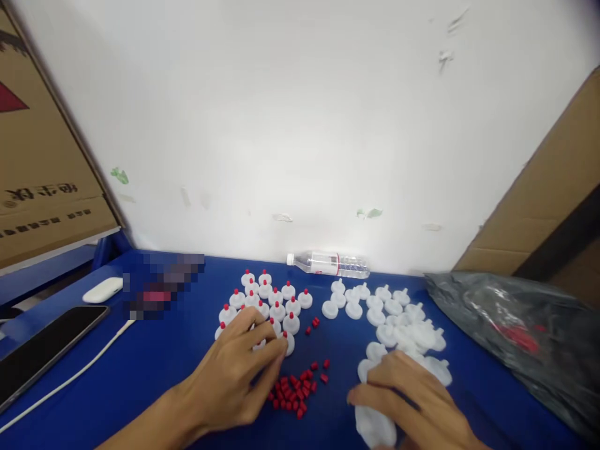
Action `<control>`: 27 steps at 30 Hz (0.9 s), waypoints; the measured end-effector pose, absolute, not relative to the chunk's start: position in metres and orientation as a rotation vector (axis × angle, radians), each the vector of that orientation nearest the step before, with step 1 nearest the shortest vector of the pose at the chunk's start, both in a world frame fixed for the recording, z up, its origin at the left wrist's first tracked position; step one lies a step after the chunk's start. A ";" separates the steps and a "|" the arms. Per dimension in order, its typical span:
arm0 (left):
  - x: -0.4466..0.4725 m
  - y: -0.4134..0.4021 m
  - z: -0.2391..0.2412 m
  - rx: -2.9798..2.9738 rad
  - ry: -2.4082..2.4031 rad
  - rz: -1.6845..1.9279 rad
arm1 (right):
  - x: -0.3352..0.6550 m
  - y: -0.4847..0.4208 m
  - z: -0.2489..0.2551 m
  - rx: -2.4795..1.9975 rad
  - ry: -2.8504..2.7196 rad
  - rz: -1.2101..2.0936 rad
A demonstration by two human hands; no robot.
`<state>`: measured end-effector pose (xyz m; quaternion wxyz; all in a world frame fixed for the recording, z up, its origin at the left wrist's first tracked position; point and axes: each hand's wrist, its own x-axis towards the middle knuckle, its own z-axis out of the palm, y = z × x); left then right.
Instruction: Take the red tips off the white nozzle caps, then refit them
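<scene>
My left hand point(239, 369) is at the near edge of a group of white funnel-shaped plastic lids point(290, 323) that carry small red caps on their spouts. Its thumb and fingers come together at a red-capped lid point(288, 344), and some lids are hidden behind the hand. Just right of its fingers lies a loose pile of small red caps point(293, 390). Over the near end of a heap of uncapped white lids point(417, 334) is my right hand point(412, 400). Its fingers are bent and apart, touching or just above the lids; nothing held shows.
A clear plastic bottle point(328, 264) lies against the white wall. At the right is a grey plastic bag point(506, 337). A phone point(51, 350), a white case point(102, 289) and a white cable point(70, 378) occupy the left. Cardboard boxes point(47, 144) flank both sides.
</scene>
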<state>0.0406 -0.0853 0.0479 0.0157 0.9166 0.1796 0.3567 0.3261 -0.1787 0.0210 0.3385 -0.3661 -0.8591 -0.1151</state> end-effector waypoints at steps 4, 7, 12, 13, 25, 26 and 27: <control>0.036 -0.083 0.044 2.872 0.599 1.144 | 0.306 -0.171 0.060 -0.813 -2.136 -0.469; 0.031 -0.086 0.055 2.971 0.625 0.992 | 0.306 -0.176 0.055 -0.795 -2.169 -0.445; 0.022 -0.096 0.080 2.945 0.754 0.476 | 0.309 -0.183 0.058 -0.768 -2.288 -0.372; 0.021 -0.097 0.084 2.926 0.791 0.391 | 0.308 -0.183 0.058 -0.760 -2.295 -0.374; 0.015 -0.105 0.080 2.831 0.942 0.169 | 0.299 -0.182 0.048 -0.730 -2.320 -0.420; 0.016 -0.105 0.079 2.833 0.942 0.158 | 0.298 -0.183 0.047 -0.731 -2.311 -0.428; 0.016 -0.104 0.079 2.830 0.940 0.142 | 0.297 -0.183 0.047 -0.729 -2.307 -0.435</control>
